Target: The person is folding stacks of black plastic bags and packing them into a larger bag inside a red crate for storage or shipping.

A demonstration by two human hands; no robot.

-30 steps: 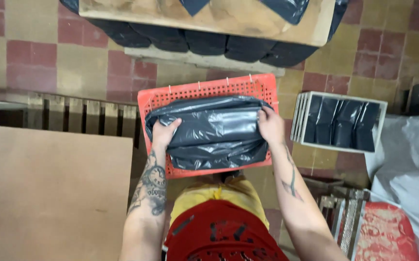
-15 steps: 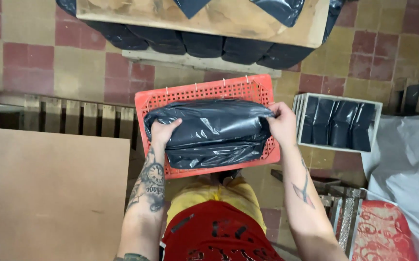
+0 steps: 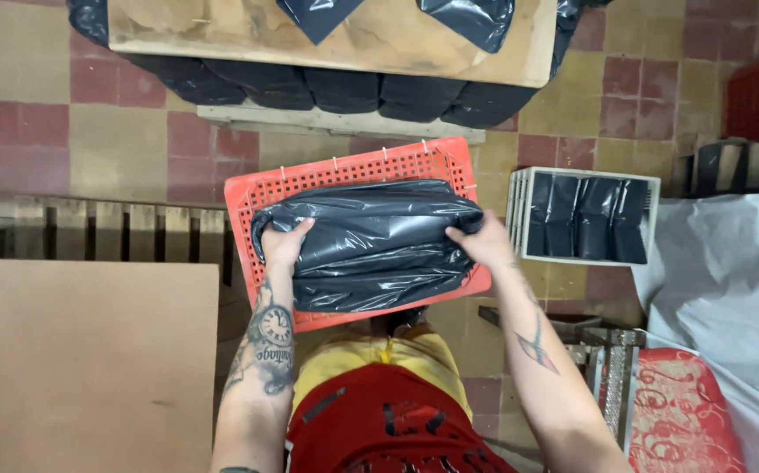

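Observation:
A black plastic bag (image 3: 371,241), bulky and wrinkled, lies in a red-orange perforated crate (image 3: 344,166) in front of me. My left hand (image 3: 285,245) grips the bag's left end, fingers curled into the plastic. My right hand (image 3: 483,241) grips its right end in the same way. The crate sits above my lap, over yellow and red clothing.
A brown board (image 3: 73,359) lies at my left beside a slatted wooden pallet (image 3: 91,229). A white box of black bags (image 3: 585,215) stands right of the crate. A wooden table (image 3: 327,35) with more black bags is ahead. White sheeting (image 3: 730,271) and a red patterned cushion (image 3: 681,412) are at right.
Both hands stay on the ends of the black bag. The right hand has shifted slightly lower along the bag's right end, and the bag looks pressed a little flatter.

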